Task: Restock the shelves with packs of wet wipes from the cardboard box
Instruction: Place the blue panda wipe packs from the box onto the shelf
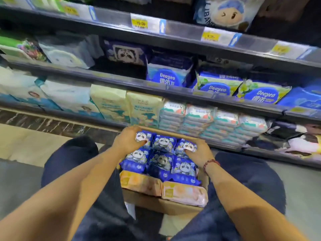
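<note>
An open cardboard box sits on the floor between my knees. It holds several blue panda-print packs of wet wipes in two rows, and two pale orange and pink packs at its near edge. My left hand grips the far-left blue pack. My right hand grips the far-right blue pack. Both packs still rest in the box. A matching panda pack stands on the middle shelf.
Three dark shelves face me, with price tags on the top rail. Deeyeo packs fill the middle shelf's right side. Stacked white wipe packs and tall cream packs line the bottom shelf. My dark trouser legs flank the box.
</note>
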